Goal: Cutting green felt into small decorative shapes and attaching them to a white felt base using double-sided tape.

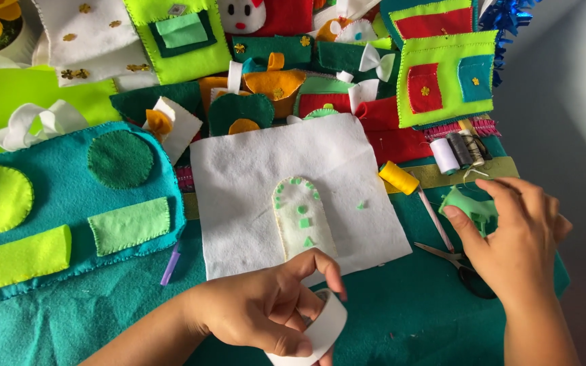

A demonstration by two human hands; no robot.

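Observation:
My left hand grips a white roll of tape near the bottom edge, fingers curled over its rim. My right hand pinches a scrap of light green felt at the right. Between them lies a white felt sheet carrying a cream arch-shaped piece dotted with small green shapes. One tiny green bit sits loose on the sheet.
Scissors lie under my right hand on teal felt. A yellow thread spool, white spool and dark spools sit beyond. A teal panel with green shapes lies left. Several felt pieces crowd the back.

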